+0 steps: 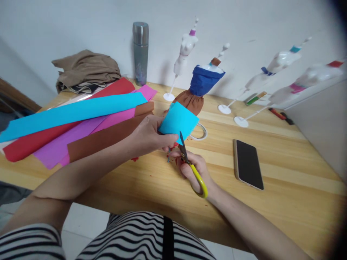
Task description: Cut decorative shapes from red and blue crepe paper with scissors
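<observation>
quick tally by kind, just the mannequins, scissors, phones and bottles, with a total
Mannequins: 4
Scissors, held in the right hand: 1
Phone: 1
Bottle: 1
Total: 7

The head camera looks forward and down over the table [222,159].

The cyan sheet [177,121] hid some fingers of the left hand [148,136] and part of the tape roll [204,135]. At far right, the frame's edge cropped the red-collared mannequin [316,77]; the far flask [141,57] bore a pattern too small to make out.
</observation>
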The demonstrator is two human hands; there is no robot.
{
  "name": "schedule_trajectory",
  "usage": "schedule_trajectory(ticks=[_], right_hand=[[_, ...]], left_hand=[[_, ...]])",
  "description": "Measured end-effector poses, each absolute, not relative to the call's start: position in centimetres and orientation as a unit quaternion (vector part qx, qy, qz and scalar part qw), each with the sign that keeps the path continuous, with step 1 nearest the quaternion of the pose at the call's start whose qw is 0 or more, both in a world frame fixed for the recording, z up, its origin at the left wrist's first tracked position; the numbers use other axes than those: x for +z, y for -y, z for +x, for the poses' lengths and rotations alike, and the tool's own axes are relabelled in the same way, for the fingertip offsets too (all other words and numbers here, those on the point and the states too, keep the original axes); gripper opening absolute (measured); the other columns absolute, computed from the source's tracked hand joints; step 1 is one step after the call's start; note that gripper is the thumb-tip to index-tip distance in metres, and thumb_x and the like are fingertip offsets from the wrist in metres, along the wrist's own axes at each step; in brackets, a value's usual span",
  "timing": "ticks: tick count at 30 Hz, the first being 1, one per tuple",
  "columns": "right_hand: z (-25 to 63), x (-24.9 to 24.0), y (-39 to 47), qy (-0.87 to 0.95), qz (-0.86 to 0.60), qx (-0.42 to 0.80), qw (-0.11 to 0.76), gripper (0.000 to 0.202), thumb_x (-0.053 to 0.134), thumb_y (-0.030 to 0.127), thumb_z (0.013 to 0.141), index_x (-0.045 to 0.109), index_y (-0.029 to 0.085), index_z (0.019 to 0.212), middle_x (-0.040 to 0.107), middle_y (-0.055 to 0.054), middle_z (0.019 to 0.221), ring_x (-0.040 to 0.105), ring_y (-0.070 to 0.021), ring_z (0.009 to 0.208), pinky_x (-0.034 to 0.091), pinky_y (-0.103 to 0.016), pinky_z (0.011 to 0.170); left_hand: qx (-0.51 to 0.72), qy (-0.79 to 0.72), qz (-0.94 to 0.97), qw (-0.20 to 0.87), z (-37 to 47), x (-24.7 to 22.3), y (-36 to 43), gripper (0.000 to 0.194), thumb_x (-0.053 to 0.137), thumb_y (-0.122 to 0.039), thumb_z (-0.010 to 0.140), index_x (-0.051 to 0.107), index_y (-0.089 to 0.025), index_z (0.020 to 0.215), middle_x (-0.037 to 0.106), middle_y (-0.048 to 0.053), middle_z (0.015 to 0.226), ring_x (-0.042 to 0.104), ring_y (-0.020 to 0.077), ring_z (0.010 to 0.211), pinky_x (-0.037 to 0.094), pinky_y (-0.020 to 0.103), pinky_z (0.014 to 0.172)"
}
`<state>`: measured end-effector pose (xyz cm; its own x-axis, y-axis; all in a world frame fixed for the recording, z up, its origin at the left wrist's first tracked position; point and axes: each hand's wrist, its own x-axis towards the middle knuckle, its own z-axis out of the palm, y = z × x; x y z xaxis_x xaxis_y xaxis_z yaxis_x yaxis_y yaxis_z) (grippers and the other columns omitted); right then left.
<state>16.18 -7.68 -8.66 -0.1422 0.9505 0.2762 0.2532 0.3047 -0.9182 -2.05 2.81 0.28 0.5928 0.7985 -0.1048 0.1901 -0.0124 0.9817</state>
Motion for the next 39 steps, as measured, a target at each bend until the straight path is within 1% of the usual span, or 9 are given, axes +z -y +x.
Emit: schedule_trajectory(ticks=[5, 11, 17, 23, 26, 30, 34, 39], right_hand=[[16.29, -8.99, 7.64, 0.655, -0.47, 0.367, 0.464, 0.061, 0.052, 0.074, 0.099, 0.072, 0.016, 0.105, 0.055, 0.001, 0.068, 0.041, -0.0115, 0.05, 0.035, -0.027, 0.047], [16.29, -8.86, 7.66, 0.658, -0.452, 0.366, 0.478, 0.057, 0.054, 0.07, 0.1, 0.072, 0.017, 0.104, 0.049, 0.003, 0.064, 0.04, -0.0121, 0.051, 0.035, -0.027, 0.047], [16.31, -9.01, 7.72, 0.648, -0.472, 0.37, 0.47, 0.059, 0.054, 0.073, 0.098, 0.073, 0.017, 0.102, 0.052, 0.001, 0.066, 0.041, -0.0123, 0.05, 0.035, -0.027, 0.045], [16.29, -9.11, 7.7, 0.647, -0.469, 0.37, 0.473, 0.052, 0.056, 0.065, 0.1, 0.073, 0.016, 0.1, 0.05, 0.001, 0.063, 0.039, -0.0125, 0.048, 0.033, -0.028, 0.042], [16.28, -9.11, 7.69, 0.644, -0.471, 0.372, 0.475, 0.049, 0.057, 0.063, 0.1, 0.074, 0.017, 0.1, 0.05, 0.001, 0.063, 0.039, -0.0125, 0.047, 0.035, -0.028, 0.043], [16.33, -9.13, 7.61, 0.651, -0.476, 0.359, 0.47, 0.05, 0.057, 0.063, 0.1, 0.075, 0.015, 0.099, 0.053, 0.0, 0.066, 0.042, -0.0131, 0.05, 0.038, -0.028, 0.047], [16.35, -9.25, 7.53, 0.665, -0.469, 0.34, 0.471, 0.048, 0.058, 0.06, 0.1, 0.075, 0.015, 0.097, 0.054, -0.001, 0.068, 0.042, -0.0132, 0.052, 0.038, -0.029, 0.049], [16.34, -9.28, 7.51, 0.645, -0.492, 0.361, 0.46, 0.048, 0.06, 0.062, 0.097, 0.074, 0.016, 0.097, 0.052, 0.0, 0.066, 0.039, -0.0129, 0.051, 0.037, -0.029, 0.048]], left_hand=[[0.255, -0.378, 0.668, 0.588, -2.08, 0.21, -2.83, 0.017, 0.069, -0.019, 0.071, 0.064, -0.016, 0.054, 0.067, 0.001, 0.053, 0.062, 0.0111, 0.053, 0.051, 0.021, 0.056], [0.252, -0.384, 0.672, 0.581, -2.17, 0.14, -2.95, 0.016, 0.069, -0.02, 0.071, 0.066, -0.015, 0.057, 0.068, 0.002, 0.054, 0.063, 0.0115, 0.055, 0.052, 0.021, 0.057], [0.245, -0.388, 0.663, 0.591, -2.12, 0.15, -3.04, 0.015, 0.069, -0.019, 0.072, 0.067, -0.015, 0.058, 0.068, 0.001, 0.055, 0.064, 0.0115, 0.054, 0.053, 0.021, 0.056], [0.244, -0.388, 0.655, 0.601, -2.03, 0.39, -3.07, 0.013, 0.07, -0.017, 0.072, 0.068, -0.014, 0.059, 0.067, 0.001, 0.054, 0.063, 0.0114, 0.052, 0.053, 0.021, 0.055], [0.246, -0.387, 0.652, 0.603, -2.15, 0.46, -3.1, 0.012, 0.076, -0.021, 0.071, 0.069, -0.014, 0.063, 0.068, 0.002, 0.055, 0.064, 0.0124, 0.053, 0.053, 0.022, 0.055], [0.269, -0.373, 0.635, 0.621, -2.25, 0.19, -3.26, 0.018, 0.081, -0.028, 0.071, 0.07, -0.014, 0.068, 0.068, 0.002, 0.056, 0.063, 0.0128, 0.052, 0.052, 0.023, 0.054], [0.276, -0.366, 0.626, 0.631, -2.25, -0.21, -3.44, 0.016, 0.079, -0.027, 0.071, 0.07, -0.014, 0.068, 0.069, 0.002, 0.055, 0.063, 0.0128, 0.051, 0.053, 0.023, 0.053], [0.256, -0.382, 0.621, 0.635, -2.34, 0.01, -3.52, 0.014, 0.079, -0.024, 0.069, 0.07, -0.014, 0.066, 0.069, 0.003, 0.055, 0.064, 0.013, 0.052, 0.054, 0.023, 0.054]])
